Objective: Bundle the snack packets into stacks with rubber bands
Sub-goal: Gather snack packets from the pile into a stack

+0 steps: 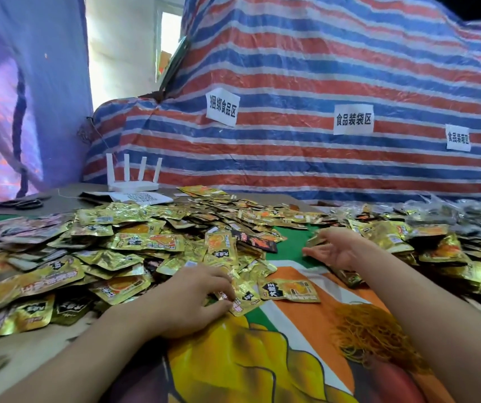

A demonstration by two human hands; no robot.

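The rubber bands (pixel 379 338) lie in a loose orange tangle at the near right of the surface (pixel 288 251), beside the right forearm. The left hand (pixel 189 298) rests at the near edge of the heap of snack packets (pixel 134 242), fingers curled, pinching a few gold ones. A single packet (pixel 290 290) lies flat just right of those fingertips, long axis left to right; the left hand is nearer to it. Farther off, the right hand (pixel 339 251) reaches leftward; whether it holds anything cannot be told. The packets are flat, glossy gold foil, overlapping in disorder.
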